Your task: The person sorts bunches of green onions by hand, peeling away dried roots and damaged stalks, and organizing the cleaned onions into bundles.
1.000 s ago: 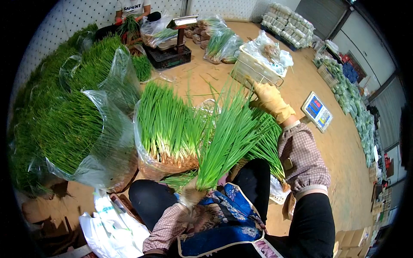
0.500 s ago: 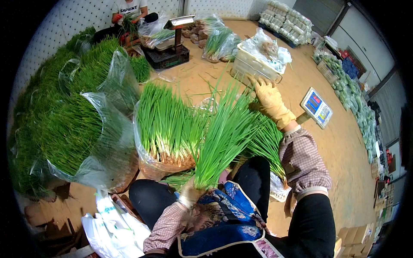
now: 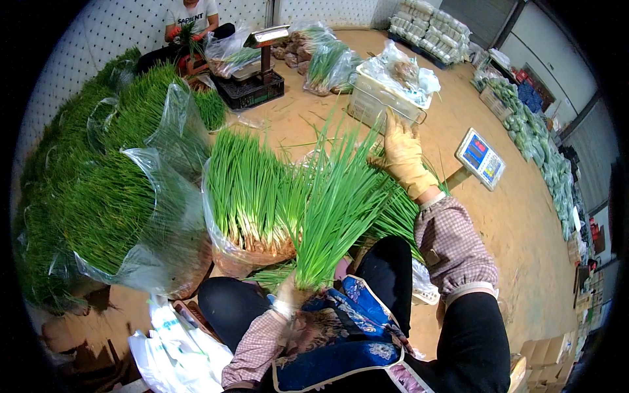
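Observation:
My left hand (image 3: 290, 295), in a pale glove, is closed round the base of a bunch of long green onions (image 3: 333, 216) above my lap. The leaves fan up and to the right. My right hand (image 3: 403, 154), in a yellowish glove, is raised at the leaf tips with its fingers stretched out. Left of the bunch, an open plastic bag (image 3: 226, 252) holds upright green onions with pale stems and brown roots. More green onions (image 3: 400, 213) lie below my right hand, partly hidden by the bunch and my sleeve.
A digital scale display (image 3: 481, 159) stands at the right. Ahead are a white crate (image 3: 380, 98) with plastic bags and a platform scale (image 3: 246, 92). Large bags of greens (image 3: 111, 216) fill the left. A person (image 3: 191, 26) sits at the back left. White bags (image 3: 173, 350) lie lower left.
My right hand has turned more upright, its fingers now pointing up beside the leaf tips. My left hand keeps its hold on the bunch. The view has shifted slightly.

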`<state>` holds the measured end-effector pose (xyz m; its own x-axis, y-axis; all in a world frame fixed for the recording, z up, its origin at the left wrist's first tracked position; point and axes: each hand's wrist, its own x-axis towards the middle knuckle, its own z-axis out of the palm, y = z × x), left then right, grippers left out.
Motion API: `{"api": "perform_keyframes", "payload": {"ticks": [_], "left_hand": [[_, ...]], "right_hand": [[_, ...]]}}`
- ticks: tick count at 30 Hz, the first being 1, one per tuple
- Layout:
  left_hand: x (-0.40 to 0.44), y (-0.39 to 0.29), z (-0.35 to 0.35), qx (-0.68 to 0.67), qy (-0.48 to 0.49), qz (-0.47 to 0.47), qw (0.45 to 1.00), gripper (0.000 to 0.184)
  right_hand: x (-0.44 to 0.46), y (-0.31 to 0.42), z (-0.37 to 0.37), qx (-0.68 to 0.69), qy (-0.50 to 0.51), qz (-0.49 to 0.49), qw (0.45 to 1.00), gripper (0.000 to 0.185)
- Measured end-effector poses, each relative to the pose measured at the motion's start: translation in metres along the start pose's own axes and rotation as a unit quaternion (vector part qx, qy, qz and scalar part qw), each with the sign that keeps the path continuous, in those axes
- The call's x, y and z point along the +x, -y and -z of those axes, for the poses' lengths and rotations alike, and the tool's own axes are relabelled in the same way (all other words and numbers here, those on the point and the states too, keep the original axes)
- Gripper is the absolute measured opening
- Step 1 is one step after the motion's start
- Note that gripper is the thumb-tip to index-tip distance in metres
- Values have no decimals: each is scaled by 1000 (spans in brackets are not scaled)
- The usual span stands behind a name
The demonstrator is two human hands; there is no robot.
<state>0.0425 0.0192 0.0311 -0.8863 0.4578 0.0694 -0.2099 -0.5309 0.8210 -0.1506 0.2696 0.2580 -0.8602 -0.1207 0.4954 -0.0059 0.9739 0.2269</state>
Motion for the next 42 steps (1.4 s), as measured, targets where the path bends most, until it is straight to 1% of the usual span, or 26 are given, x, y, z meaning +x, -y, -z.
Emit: {"api": "perform_keyframes", "payload": {"ticks": [1,3,7,9,10,12,13,14,15,16,19,21,22,23,24,25,27,30,32,34,35,37,38,40,41,42], "left_hand": [[1,0,1,-77,6,3,997,32],[1,1,2,8,-2,5,1000,33],[4,-13,-8,143,0,-19,990,41],[4,-21,-13,218,3,-23,976,42],[4,-24,-16,243,4,-24,970,43],[5,-28,-20,214,-46,-11,976,46],[5,-29,-20,204,-62,-7,977,47],[4,-31,-18,296,-62,-5,953,48],[3,-32,-16,386,-61,-3,920,49],[2,-33,-18,386,-61,-3,920,49],[1,-32,-17,364,-81,-1,928,49],[0,-20,-7,533,-53,-73,841,48],[0,-14,-8,532,-49,-73,842,48],[0,-8,-9,328,-94,-16,940,44],[-1,-5,-7,219,-110,15,969,43],[0,-7,-10,107,-133,43,984,41],[0,-14,-10,69,-173,148,971,33],[0,-27,-17,88,-175,194,961,31],[-1,-17,-10,99,-176,195,960,31],[-1,-14,-8,110,-179,196,958,31],[-2,-18,-10,214,-163,177,947,32],[-2,-23,-13,316,-144,155,925,33],[-2,-24,-14,379,-124,133,907,36],[-2,-24,-11,440,-103,109,885,40],[-2,-21,-7,486,-86,61,868,41],[-3,-18,-4,529,-68,13,846,43]], "right_hand": [[-1,2,3,0,0,0,1000,99],[-4,5,9,-52,57,3,997,91],[-7,-2,-17,-104,93,39,989,95],[-8,-1,-26,-59,19,88,994,53],[-9,1,-21,-59,20,87,994,53],[-10,4,-10,-5,60,150,987,46],[-13,5,-8,38,17,171,984,40],[-12,5,-6,38,17,170,984,40],[-10,5,-5,22,78,179,980,40],[-9,5,-5,6,138,188,972,40],[-7,4,-4,4,166,202,965,39],[-5,4,-3,15,197,182,963,39],[-5,3,-2,28,227,162,960,40],[-5,3,-1,27,228,159,960,40],[-5,2,-1,56,228,153,960,37],[-6,1,0,86,227,146,959,34],[-7,-2,1,98,216,161,958,31],[-5,-5,-11,83,193,202,957,27],[-3,-3,-9,55,179,227,956,25],[-4,-1,-4,45,180,235,954,17],[-5,-1,-7,46,180,236,954,17],[-7,-1,-15,19,100,269,958,15],[-4,0,-17,19,100,269,958,15],[4,2,-21,65,137,74,986,18],[1,-2,-17,126,57,48,989,19],[4,-12,-26,141,44,17,989,19]]}}
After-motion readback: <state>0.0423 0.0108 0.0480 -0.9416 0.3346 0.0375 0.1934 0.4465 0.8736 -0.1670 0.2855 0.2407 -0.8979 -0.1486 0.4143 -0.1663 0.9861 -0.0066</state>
